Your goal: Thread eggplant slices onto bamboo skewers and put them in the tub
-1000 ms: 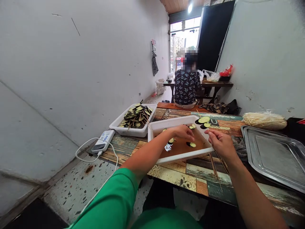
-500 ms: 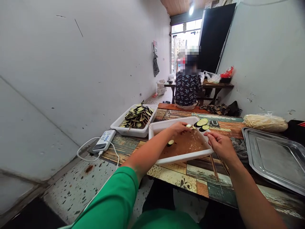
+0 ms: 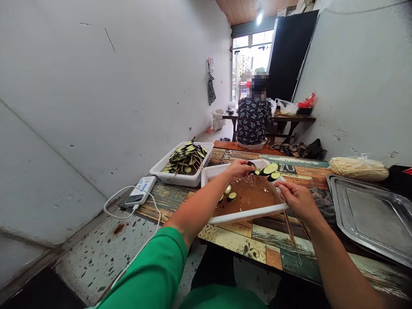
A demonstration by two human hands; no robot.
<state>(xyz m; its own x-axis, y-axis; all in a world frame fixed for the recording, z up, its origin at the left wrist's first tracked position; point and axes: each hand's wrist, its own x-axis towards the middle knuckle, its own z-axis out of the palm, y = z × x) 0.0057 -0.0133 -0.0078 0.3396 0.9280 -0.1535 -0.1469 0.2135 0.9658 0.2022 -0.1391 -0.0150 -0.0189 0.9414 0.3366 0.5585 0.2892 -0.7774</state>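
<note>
My right hand is closed round the end of a thin skewer. Threaded eggplant slices, pale green with dark skin, sit along it just above a white tub. My left hand is closed with its fingertips on an eggplant slice at the far end of the threaded ones. Whether the skewer pierces that slice I cannot tell. Brownish water fills the tub, and a few loose eggplant slices float below my left wrist. Under the tub's right corner lie several bare skewers.
To the left stands a white tray heaped with skewered eggplant. A white device with a cable is near the table's left edge. On the right are metal trays and bagged enoki mushrooms. A person sits beyond.
My left hand has risen slightly from the water and now shows a slice at its fingertips beside the skewer. More loose slices show in the tub. My right hand keeps the skewer.
</note>
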